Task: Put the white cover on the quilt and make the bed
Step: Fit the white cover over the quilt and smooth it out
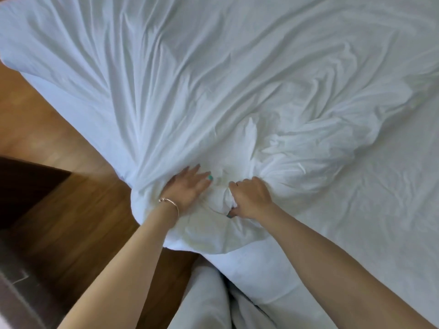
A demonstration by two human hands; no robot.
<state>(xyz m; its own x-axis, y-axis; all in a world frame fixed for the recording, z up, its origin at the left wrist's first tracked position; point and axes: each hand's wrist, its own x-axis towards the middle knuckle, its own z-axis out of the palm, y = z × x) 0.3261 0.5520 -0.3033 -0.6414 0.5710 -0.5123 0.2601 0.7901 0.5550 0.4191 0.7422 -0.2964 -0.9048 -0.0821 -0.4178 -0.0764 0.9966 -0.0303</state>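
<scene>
Head view: white cover (213, 79) spread wrinkled across bed, near corner bunched at mattress edge above wooden floor (59, 198). Left hand (190, 186), fingers straight, presses flat on bunched corner. Right hand (249, 198) just beside it, fingers curled, gripping fold of cover. Bracelet (169, 203) on left wrist.

A white-sheeted bed (380, 210) carries a crumpled white fabric quilt cover (190, 79), bunched at its near corner above brown wooden floor (71, 210).
</scene>
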